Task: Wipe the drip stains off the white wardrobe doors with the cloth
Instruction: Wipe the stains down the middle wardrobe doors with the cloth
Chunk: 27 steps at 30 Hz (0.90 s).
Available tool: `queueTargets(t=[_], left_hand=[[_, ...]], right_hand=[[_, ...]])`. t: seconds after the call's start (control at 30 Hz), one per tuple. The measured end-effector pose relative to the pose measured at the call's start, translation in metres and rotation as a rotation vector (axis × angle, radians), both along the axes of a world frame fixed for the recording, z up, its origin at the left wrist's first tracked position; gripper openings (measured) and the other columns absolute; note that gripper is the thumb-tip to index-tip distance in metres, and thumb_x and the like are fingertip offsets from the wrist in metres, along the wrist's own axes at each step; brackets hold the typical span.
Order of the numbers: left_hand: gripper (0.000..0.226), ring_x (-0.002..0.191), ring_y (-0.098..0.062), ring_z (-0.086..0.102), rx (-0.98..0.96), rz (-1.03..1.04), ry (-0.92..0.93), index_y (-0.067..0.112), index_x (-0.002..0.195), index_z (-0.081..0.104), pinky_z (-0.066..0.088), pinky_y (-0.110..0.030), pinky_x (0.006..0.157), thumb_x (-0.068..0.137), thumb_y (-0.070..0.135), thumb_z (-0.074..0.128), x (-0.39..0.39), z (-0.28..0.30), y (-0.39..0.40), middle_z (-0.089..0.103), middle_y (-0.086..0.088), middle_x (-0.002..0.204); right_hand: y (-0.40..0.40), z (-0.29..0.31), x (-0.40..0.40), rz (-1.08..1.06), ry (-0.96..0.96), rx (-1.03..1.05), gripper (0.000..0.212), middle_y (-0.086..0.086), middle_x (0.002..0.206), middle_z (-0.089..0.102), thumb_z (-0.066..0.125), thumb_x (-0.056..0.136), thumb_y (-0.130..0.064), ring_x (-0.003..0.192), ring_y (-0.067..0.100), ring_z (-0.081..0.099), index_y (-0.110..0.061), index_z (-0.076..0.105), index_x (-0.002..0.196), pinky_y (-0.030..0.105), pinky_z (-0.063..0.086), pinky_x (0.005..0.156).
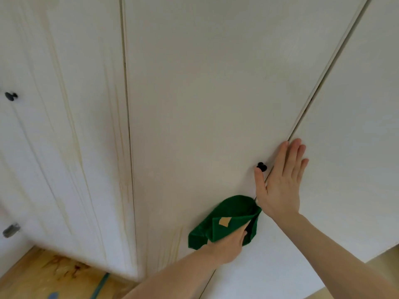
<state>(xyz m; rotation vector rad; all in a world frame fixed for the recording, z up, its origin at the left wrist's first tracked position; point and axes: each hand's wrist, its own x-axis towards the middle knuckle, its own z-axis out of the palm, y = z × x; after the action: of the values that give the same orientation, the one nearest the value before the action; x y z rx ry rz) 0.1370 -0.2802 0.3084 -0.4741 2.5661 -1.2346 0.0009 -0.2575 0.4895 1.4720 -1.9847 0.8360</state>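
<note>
Left hand: our left hand (pixel 226 244) reaches in from the bottom edge, fingers curled round a bunched green cloth with a small tan patch (pixel 224 221), gripping it.
Cloth: we hold it against the white wardrobe middle door (pixel 205 93), just below and left of the small round black knob (pixel 262 166) on that door; its upper fold lies against the panel.
Right hand: our right hand (pixel 282 182) lies flat and holds nothing, fingers straight and together; the palm covers the seam just right of the black knob, the thumb points up beside the knob, and the fingers rest on the white right door (pixel 356 126).
Middle door: mostly clean above the knob; faint yellowish streaks (pixel 177 240) run down it below and left of the knob, left of the cloth.
Left door: further left of the knob, the white left door (pixel 64 147) carries long yellow-brown drip stains (pixel 71 130) running top to bottom.
Other knobs: a second dark knob (pixel 10 96) sits far left of the black knob; a grey one (pixel 10 230) lies below it, blurred.
Floor: light wooden floor (pixel 32 277) below the left door, with brownish marks (pixel 62 266).
</note>
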Motion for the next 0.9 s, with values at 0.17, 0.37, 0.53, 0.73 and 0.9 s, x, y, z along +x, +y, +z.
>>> queueTargets(t=[0.17,0.37,0.53,0.73,0.9], left_hand=[[0.059,0.151,-0.021,-0.016,0.806,0.03,0.725,0.034,0.159,0.023,-0.004,-0.025,0.125,0.104,0.056,0.017,0.025,-0.011,-0.01,0.052,0.043,0.129],[0.059,0.131,-0.015,0.048,0.879,0.058,1.283,0.035,0.159,0.011,0.038,-0.03,0.116,0.107,0.033,0.038,0.077,0.098,-0.042,0.042,0.0,0.152],[0.071,0.108,-0.018,0.059,0.683,-0.033,1.423,0.036,0.158,0.008,0.04,-0.026,0.103,0.103,0.018,0.049,0.131,0.136,-0.102,0.049,-0.013,0.144],[0.099,0.089,-0.032,0.067,0.48,0.033,1.37,0.035,0.158,-0.008,0.059,-0.04,0.086,0.093,0.002,0.059,0.172,0.158,-0.156,0.059,-0.027,0.129],[0.088,0.112,-0.04,0.062,0.599,0.079,1.462,0.029,0.16,0.002,0.051,-0.049,0.104,0.095,0.0,0.054,0.161,0.139,-0.155,0.052,-0.025,0.14]], right_hand=[[0.007,0.003,-0.002,-0.004,0.003,0.034,0.08,0.011,0.17,-0.018,0.035,0.106,-0.044,0.158,0.027,-0.017,-0.008,-0.007,0.163,0.045,-0.01,0.128],[0.011,0.005,0.0,0.006,-0.002,0.007,0.08,0.012,0.171,-0.014,0.038,0.105,-0.042,0.158,0.028,-0.015,-0.007,-0.003,0.164,0.048,-0.006,0.128],[0.008,0.003,0.002,0.013,-0.026,-0.018,0.081,0.01,0.171,-0.015,0.041,0.104,-0.041,0.158,0.028,-0.015,-0.006,-0.002,0.163,0.05,-0.006,0.128],[0.003,0.001,0.003,-0.014,-0.023,-0.043,0.081,0.01,0.171,-0.014,0.041,0.103,-0.04,0.158,0.028,-0.014,-0.006,-0.001,0.163,0.046,-0.01,0.128],[-0.002,0.0,0.004,-0.03,-0.013,-0.061,0.082,0.011,0.171,-0.014,0.043,0.103,-0.04,0.158,0.029,-0.014,-0.005,-0.001,0.163,0.046,-0.01,0.128]])
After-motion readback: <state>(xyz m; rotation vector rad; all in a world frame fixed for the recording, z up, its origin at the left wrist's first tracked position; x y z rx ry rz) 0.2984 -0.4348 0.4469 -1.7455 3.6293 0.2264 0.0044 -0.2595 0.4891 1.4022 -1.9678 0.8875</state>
